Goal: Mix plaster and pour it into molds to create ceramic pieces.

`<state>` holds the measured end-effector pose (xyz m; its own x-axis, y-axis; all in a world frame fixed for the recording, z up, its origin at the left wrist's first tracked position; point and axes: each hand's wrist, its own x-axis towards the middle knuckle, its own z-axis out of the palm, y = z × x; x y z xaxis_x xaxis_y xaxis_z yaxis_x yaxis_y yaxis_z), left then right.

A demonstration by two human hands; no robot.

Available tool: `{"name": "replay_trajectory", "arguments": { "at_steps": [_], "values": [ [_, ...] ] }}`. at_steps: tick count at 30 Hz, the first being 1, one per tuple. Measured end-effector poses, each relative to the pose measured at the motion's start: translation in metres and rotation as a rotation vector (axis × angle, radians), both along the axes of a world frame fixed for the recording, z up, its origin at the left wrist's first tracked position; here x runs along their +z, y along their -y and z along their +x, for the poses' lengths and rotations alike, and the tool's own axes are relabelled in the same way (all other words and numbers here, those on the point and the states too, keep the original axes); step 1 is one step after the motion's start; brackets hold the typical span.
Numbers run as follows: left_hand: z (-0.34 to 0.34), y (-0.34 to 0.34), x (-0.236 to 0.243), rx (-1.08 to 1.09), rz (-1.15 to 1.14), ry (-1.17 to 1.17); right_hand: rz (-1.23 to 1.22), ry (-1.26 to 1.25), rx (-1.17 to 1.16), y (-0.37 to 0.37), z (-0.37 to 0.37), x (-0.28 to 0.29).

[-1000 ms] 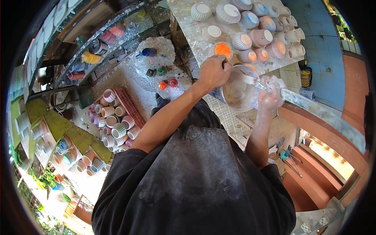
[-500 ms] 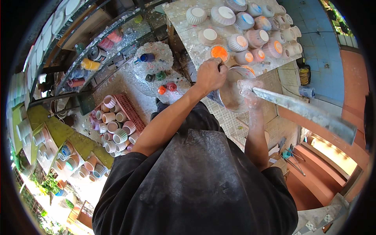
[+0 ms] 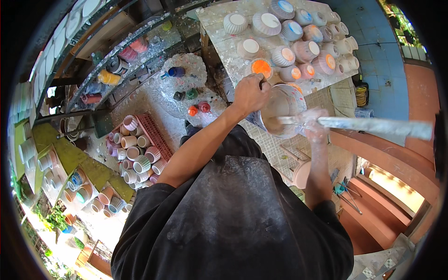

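A pale bucket (image 3: 298,95) with whitish, wet-looking contents hangs or stands at the near edge of the table; what bears it is hidden. My left hand (image 3: 249,95) is closed at its left rim, fingers wrapped over the edge. My right hand (image 3: 315,125), coated in whitish residue, grips a long, flat, crusted stick (image 3: 373,125). One end of the stick reaches into the bucket, and the other sticks out far to the right. Just beyond my left hand sits a pot with an orange base (image 3: 261,68).
Several upturned fluted pots (image 3: 305,51) cover the worktable (image 3: 217,28). At left, more pots (image 3: 140,149) lie piled beside a red crate (image 3: 151,133). Small paint bottles (image 3: 198,107) stand on a splattered stand. A pinkish chair (image 3: 301,172) is below the bucket.
My right hand has moved down and slightly right, swinging the stick from a slant to nearly level. The left hand keeps its place at the bucket's rim.
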<state>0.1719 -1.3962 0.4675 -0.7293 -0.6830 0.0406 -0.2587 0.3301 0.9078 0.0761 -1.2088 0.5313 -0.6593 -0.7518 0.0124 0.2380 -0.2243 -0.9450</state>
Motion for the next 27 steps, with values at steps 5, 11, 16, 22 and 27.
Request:
{"name": "replay_trajectory", "arguments": {
  "at_steps": [5,11,16,22,27],
  "values": [
    [-0.002,-0.002,-0.008,-0.010,-0.006,-0.019,0.048,-0.322,0.139,0.005,-0.059,0.005],
    [-0.003,-0.002,-0.007,-0.019,0.019,-0.029,0.079,-0.393,0.391,0.020,-0.071,-0.034],
    [0.000,-0.001,-0.007,-0.004,0.044,-0.013,0.089,-0.004,0.252,-0.010,-0.049,-0.038],
    [-0.001,-0.003,-0.005,0.000,0.062,-0.009,0.054,0.109,-0.067,0.005,0.030,-0.031],
    [0.000,-0.001,-0.007,-0.002,0.046,-0.003,-0.124,0.231,-0.380,0.035,0.015,-0.008]
  ]
}}
